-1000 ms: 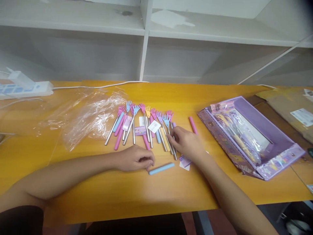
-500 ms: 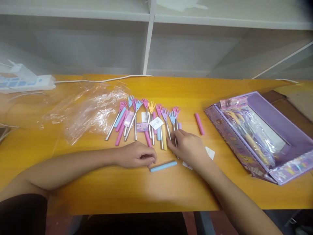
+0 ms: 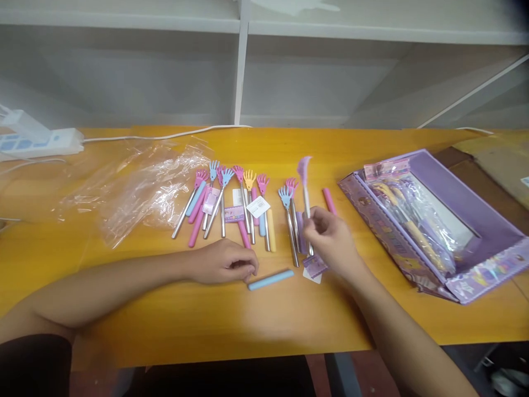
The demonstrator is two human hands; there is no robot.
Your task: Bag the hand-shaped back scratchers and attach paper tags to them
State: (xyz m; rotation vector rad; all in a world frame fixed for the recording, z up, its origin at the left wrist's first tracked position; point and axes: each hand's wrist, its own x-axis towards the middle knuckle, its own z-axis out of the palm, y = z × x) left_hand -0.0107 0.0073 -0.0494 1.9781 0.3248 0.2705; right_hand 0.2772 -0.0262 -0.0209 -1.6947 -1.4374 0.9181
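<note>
My right hand [image 3: 334,240] pinches the metal rod of a purple back scratcher [image 3: 304,171], held tilted up above the table with its hand-shaped head at the top. Below the hand lie a purple printed card [image 3: 315,265] and a white tag. Just left of it are a blue back scratcher [image 3: 286,197], a pink one [image 3: 291,187] and a purple handle tube [image 3: 301,231]. My left hand [image 3: 225,262] rests on the table, fingers curled, with nothing visible in them. Near its fingertips lies a blue handle tube [image 3: 271,279]. Beyond it, several back scratchers [image 3: 225,179] lie among coloured tubes and tags.
On the right stands an open purple box [image 3: 487,193] with bagged back scratchers [image 3: 413,220] inside. Crumpled clear plastic bags [image 3: 140,187] spread at the left. A power strip [image 3: 61,142] with a white cable is behind them. A pink tube [image 3: 329,200] lies beyond my right hand.
My right hand has picked the purple back scratcher out of the row and moved it right, lifting it. The view has shifted slightly; my left hand stays resting.
</note>
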